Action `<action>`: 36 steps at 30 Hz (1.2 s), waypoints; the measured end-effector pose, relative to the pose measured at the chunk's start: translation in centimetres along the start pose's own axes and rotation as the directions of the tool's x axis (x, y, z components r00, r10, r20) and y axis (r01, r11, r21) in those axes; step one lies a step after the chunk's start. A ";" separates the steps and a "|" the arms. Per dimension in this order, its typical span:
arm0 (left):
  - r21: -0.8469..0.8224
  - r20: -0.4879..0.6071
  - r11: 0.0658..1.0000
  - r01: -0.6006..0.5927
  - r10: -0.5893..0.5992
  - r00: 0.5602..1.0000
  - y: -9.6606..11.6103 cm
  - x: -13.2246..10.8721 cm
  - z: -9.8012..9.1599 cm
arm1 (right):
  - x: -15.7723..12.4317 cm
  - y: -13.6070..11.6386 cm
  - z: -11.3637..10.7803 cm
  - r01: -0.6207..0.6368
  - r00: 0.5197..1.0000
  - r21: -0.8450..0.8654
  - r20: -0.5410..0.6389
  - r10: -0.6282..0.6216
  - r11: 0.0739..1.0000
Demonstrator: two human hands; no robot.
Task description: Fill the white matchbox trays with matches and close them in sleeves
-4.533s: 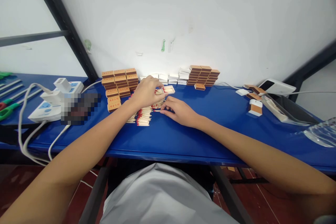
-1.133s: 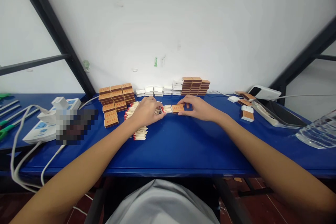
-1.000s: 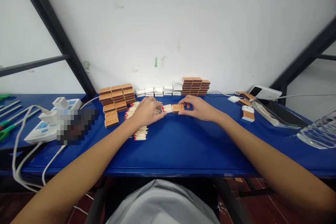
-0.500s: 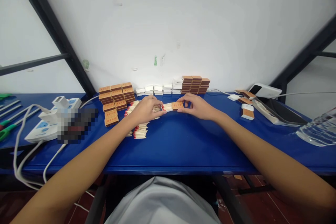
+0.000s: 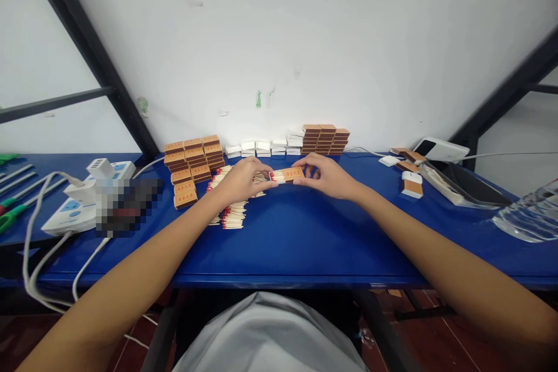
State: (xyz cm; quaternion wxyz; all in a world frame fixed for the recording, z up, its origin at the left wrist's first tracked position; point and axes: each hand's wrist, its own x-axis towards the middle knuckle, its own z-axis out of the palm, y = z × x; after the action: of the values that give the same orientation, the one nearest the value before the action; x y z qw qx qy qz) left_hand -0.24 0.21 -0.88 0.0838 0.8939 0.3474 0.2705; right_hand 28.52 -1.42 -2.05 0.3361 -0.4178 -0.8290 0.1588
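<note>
Between my two hands is a matchbox [image 5: 293,174], its white inner tray [image 5: 276,176] partly out of the orange sleeve. Red-tipped matches lie in the exposed part of the tray. My left hand [image 5: 246,180] pinches the tray's outer end. My right hand [image 5: 320,174] grips the sleeve at its right end, thumb in front and fingers behind. Loose matches [image 5: 234,215] are heaped on the blue table beside and under my left hand, which hides part of them.
Stacked matchboxes [image 5: 194,160] stand at the left, more sleeves [image 5: 325,139] at the back. White trays [image 5: 262,147] line the wall. A power strip [image 5: 72,209] with cables lies left; a power bank [image 5: 440,150], several boxes [image 5: 411,187] and clear plastic [image 5: 529,215] lie right.
The tray has slid further into the sleeve, so less of the matches shows. My hands have come slightly closer together.
</note>
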 end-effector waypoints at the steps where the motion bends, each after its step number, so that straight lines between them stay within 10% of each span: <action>1: -0.008 -0.003 1.000 -0.003 0.003 1.000 0.1 0.0 0.0 | 0.0 -0.1 0.1 0.003 1.000 0.011 -0.010 -0.003 1.000; 19: 0.004 -0.193 1.000 -0.023 0.024 0.981 0.3 0.0 0.4 | -1.1 -5.4 3.7 -0.114 0.994 0.473 0.057 0.098 0.874; 36: 0.138 -0.195 0.989 0.046 -0.019 0.981 -0.4 0.3 -2.1 | -0.7 -2.2 3.0 -0.048 0.988 0.055 -0.143 0.055 0.997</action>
State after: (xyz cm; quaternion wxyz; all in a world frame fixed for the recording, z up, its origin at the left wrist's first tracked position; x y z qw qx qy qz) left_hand -1.39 0.62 0.91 -0.0096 0.8613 0.3868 0.3292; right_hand 25.50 -3.29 -3.29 0.4014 -0.4406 -0.7873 0.1579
